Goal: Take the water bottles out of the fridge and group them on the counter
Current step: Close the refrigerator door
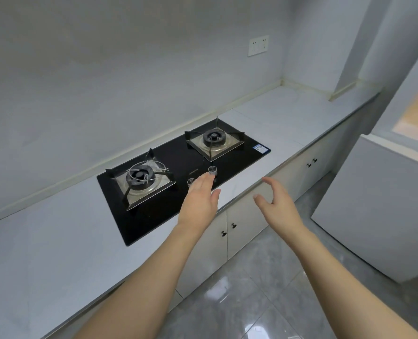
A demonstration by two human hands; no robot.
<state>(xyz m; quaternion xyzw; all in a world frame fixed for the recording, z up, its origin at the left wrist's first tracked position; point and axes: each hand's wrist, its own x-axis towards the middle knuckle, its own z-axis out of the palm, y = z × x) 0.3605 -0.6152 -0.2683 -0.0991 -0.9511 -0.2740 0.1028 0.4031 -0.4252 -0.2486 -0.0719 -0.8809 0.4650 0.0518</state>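
Observation:
No water bottle shows in the head view. A white counter (44,241) runs from lower left to upper right along the wall. A low white fridge (374,204) stands at the right on the floor, its door side hidden from me. My left hand (200,199) hovers flat over the front edge of the stove, fingers apart, holding nothing. My right hand (276,204) floats past the counter edge above the cabinets, fingers curved and apart, also with nothing in it.
A black glass gas stove (178,155) with two burners and two knobs is set into the counter. White cabinet doors (247,223) with small black handles sit below. A wall socket (258,45) is at the back. The floor (264,302) is glossy grey tile.

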